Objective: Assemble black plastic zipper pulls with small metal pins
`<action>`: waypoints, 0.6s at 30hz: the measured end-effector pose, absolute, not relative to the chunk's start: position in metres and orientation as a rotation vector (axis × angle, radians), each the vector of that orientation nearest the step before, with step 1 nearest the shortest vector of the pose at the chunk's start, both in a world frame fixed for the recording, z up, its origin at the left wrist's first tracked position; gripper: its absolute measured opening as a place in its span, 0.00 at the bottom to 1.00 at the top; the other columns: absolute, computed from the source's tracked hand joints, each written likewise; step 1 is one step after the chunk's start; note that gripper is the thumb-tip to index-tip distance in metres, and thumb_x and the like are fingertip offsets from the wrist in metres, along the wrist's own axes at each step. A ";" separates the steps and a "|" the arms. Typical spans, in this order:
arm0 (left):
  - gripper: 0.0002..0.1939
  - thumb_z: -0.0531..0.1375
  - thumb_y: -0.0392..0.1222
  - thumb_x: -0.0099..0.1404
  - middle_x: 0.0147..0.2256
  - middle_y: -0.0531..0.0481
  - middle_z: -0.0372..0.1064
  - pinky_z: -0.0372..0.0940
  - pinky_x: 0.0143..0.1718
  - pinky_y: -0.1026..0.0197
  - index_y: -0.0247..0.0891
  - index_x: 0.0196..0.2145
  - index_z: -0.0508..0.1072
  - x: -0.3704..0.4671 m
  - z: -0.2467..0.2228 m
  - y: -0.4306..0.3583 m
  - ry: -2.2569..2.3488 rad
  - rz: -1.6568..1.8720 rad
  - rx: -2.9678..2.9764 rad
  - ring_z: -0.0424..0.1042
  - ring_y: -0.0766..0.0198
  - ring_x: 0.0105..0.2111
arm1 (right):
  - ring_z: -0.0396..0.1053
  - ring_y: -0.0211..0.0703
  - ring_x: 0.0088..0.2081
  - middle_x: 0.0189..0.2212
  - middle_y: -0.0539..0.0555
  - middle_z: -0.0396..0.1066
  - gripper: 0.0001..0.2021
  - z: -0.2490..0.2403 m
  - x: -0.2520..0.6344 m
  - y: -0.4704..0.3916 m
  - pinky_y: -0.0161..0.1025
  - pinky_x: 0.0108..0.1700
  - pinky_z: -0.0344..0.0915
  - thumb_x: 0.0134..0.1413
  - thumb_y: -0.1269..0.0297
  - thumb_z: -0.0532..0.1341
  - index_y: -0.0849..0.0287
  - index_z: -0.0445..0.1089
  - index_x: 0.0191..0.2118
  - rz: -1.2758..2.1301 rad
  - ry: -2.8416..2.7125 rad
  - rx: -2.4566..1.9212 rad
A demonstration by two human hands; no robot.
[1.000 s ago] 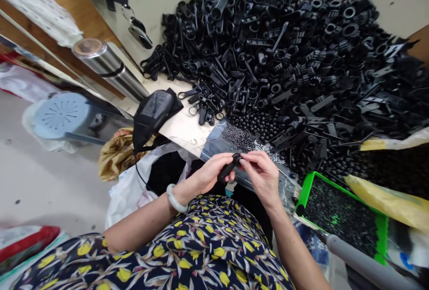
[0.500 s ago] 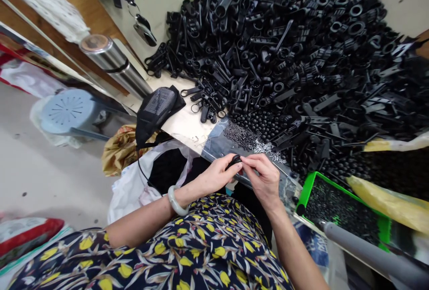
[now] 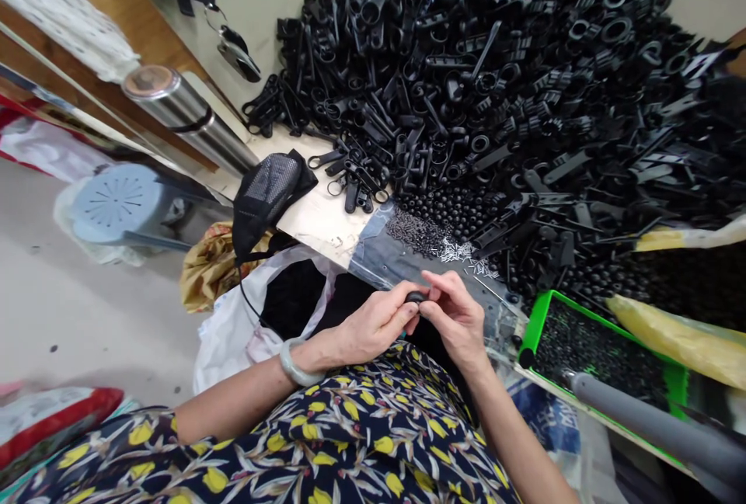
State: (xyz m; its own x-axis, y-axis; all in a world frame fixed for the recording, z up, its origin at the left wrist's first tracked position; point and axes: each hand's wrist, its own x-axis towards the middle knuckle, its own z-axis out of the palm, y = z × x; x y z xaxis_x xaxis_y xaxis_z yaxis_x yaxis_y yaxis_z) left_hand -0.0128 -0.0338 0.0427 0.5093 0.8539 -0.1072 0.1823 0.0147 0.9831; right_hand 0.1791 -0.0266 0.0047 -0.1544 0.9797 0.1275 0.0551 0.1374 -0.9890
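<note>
Holding: the person's left hand is nearly closed, fingers and thumb wrapped round a black part.
Right hand: half curled, facing the left; its thumb tip meets or almost meets the black part, and its index finger lifts toward ten o'clock. Whether it pinches anything cannot be told.
Black part: between the fingertips of both hands, by the near edge of the bench, and centre of the clock used below.
Long axis: only a rounded dark end shows, broader from nine to three o'clock; fingers cover the rest, so its full axis and the way it points cannot be told.
Twelve o'clock: a patch of small dark grains on the bench.
One o'clock: black beads, with a great heap of black parts spreading beyond them.
Between one and two: loose silver pins.
Three o'clock: a green tray of small dark pieces, with a yellow bag beside it.
Four o'clock: a thick grey bar.
Ten o'clock: a black mesh pouch, and farther out a steel flask.
Nine o'clock: a white bag.
</note>
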 end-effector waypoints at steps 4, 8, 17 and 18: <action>0.15 0.47 0.42 0.79 0.42 0.44 0.75 0.68 0.41 0.59 0.38 0.56 0.68 -0.007 0.025 -0.036 1.160 0.744 1.763 0.75 0.60 0.38 | 0.66 0.38 0.32 0.34 0.50 0.67 0.15 -0.007 0.169 -0.035 0.36 0.35 0.68 0.63 0.55 0.67 0.45 0.79 0.55 1.325 -1.237 -1.168; 0.14 0.52 0.38 0.76 0.44 0.43 0.74 0.70 0.50 0.51 0.39 0.55 0.71 -0.007 0.012 -0.035 1.275 0.708 1.919 0.74 0.54 0.46 | 0.69 0.39 0.33 0.35 0.50 0.73 0.19 -0.013 0.163 -0.038 0.37 0.37 0.71 0.63 0.52 0.67 0.49 0.77 0.57 1.461 -1.084 -1.245; 0.20 0.64 0.38 0.66 0.47 0.44 0.75 0.71 0.47 0.56 0.37 0.55 0.70 -0.028 0.012 -0.029 0.984 0.634 1.006 0.76 0.58 0.46 | 0.73 0.41 0.38 0.41 0.53 0.73 0.13 -0.009 0.169 -0.025 0.38 0.40 0.74 0.61 0.51 0.68 0.49 0.82 0.48 1.472 -1.216 -1.296; 0.20 0.65 0.39 0.65 0.46 0.44 0.75 0.71 0.45 0.57 0.36 0.53 0.71 -0.028 0.013 -0.027 0.950 0.623 0.968 0.76 0.58 0.45 | 0.73 0.40 0.38 0.42 0.53 0.72 0.13 -0.009 0.169 -0.024 0.37 0.39 0.73 0.62 0.52 0.68 0.48 0.83 0.48 1.416 -1.280 -1.294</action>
State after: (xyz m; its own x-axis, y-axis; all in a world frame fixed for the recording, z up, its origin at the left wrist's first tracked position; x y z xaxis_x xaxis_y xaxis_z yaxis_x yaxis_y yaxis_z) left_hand -0.0281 -0.0271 0.0125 0.4660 0.7969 -0.3844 -0.0358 0.4511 0.8918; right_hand 0.1690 -0.0235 -0.0085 -0.1446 0.9758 -0.1643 0.0648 -0.1564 -0.9856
